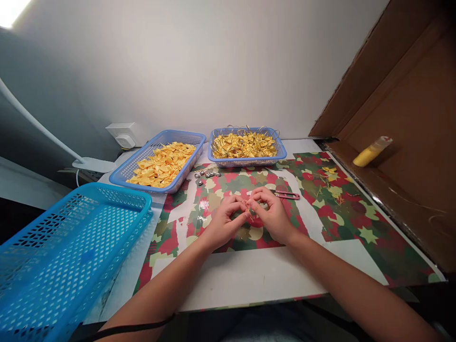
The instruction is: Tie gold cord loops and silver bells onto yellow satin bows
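Over the middle of the patterned table cover, my left hand [230, 217] and my right hand [271, 213] meet fingertip to fingertip. Both are closed in a pinch on a thin yellow strand [249, 209], whose ends I cannot make out. Just beyond my right fingers lies a pair of pink-handled thread snips [288, 195], partly hidden by that hand. Several small silvery bells or beads [210, 174] are scattered beyond my left hand.
A blue basket [119, 176] holds yellow ribbon bows; another blue basket [247, 163] holds bows with looped gold cords. At left stands a turquoise basket [142, 199] near a white lamp base [94, 164]. Yellow scraps [335, 190] and a yellow thread spool [372, 152] are at right.
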A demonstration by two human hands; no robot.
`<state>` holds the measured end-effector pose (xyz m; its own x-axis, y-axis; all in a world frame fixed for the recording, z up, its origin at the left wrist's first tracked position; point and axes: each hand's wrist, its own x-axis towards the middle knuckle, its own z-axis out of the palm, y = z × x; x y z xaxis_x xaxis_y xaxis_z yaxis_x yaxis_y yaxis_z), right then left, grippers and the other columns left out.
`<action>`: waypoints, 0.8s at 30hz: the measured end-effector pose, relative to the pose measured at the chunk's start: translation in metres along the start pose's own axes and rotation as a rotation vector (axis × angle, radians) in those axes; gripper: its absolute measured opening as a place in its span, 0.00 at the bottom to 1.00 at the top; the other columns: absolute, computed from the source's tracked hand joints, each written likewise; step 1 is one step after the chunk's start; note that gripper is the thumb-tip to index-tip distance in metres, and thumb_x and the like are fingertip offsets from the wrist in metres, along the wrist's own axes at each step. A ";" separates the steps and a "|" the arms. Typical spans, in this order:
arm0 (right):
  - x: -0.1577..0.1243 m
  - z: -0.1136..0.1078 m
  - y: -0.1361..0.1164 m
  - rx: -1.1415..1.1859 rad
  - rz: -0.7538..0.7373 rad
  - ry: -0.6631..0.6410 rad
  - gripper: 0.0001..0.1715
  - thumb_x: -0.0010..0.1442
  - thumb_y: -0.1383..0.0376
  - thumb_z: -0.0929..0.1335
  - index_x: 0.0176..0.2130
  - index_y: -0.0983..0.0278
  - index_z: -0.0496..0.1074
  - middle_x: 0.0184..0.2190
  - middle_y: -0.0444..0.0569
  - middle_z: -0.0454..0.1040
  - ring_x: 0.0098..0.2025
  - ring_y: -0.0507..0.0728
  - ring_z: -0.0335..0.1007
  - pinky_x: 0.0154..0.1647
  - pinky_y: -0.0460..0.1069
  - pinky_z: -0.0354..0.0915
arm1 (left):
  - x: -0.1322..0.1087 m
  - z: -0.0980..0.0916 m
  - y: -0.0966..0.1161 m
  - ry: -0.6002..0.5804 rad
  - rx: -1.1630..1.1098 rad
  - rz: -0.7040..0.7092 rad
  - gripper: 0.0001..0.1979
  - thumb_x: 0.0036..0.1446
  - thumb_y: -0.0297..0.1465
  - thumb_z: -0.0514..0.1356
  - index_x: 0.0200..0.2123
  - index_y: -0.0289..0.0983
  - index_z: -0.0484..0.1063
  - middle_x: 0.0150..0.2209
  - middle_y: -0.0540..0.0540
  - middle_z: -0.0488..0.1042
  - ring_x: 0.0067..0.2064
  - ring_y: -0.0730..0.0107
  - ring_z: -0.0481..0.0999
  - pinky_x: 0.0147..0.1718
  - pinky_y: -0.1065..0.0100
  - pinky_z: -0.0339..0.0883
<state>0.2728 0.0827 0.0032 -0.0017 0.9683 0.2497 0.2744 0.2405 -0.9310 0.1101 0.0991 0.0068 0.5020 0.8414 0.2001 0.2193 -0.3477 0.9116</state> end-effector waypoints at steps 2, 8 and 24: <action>0.000 0.000 0.001 0.012 0.003 -0.001 0.12 0.60 0.60 0.66 0.28 0.62 0.72 0.37 0.48 0.69 0.43 0.55 0.67 0.44 0.50 0.62 | 0.000 0.000 0.002 -0.016 -0.016 -0.002 0.11 0.60 0.32 0.56 0.25 0.39 0.71 0.36 0.47 0.70 0.42 0.65 0.69 0.48 0.62 0.64; 0.000 0.001 0.001 0.039 0.009 0.003 0.12 0.60 0.60 0.66 0.28 0.63 0.71 0.36 0.48 0.69 0.43 0.55 0.66 0.44 0.50 0.62 | 0.000 0.000 0.006 -0.049 -0.031 -0.008 0.11 0.60 0.31 0.55 0.25 0.38 0.68 0.36 0.47 0.69 0.42 0.66 0.69 0.47 0.63 0.64; 0.001 0.001 0.005 0.077 0.010 0.010 0.13 0.61 0.61 0.66 0.26 0.64 0.71 0.36 0.48 0.68 0.44 0.55 0.66 0.42 0.49 0.60 | 0.002 0.000 0.005 -0.114 -0.105 -0.046 0.16 0.64 0.32 0.50 0.27 0.38 0.73 0.39 0.46 0.70 0.47 0.65 0.67 0.53 0.65 0.58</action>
<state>0.2733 0.0844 -0.0015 0.0101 0.9701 0.2425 0.1996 0.2356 -0.9511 0.1121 0.0985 0.0118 0.5861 0.8012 0.1207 0.1591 -0.2598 0.9525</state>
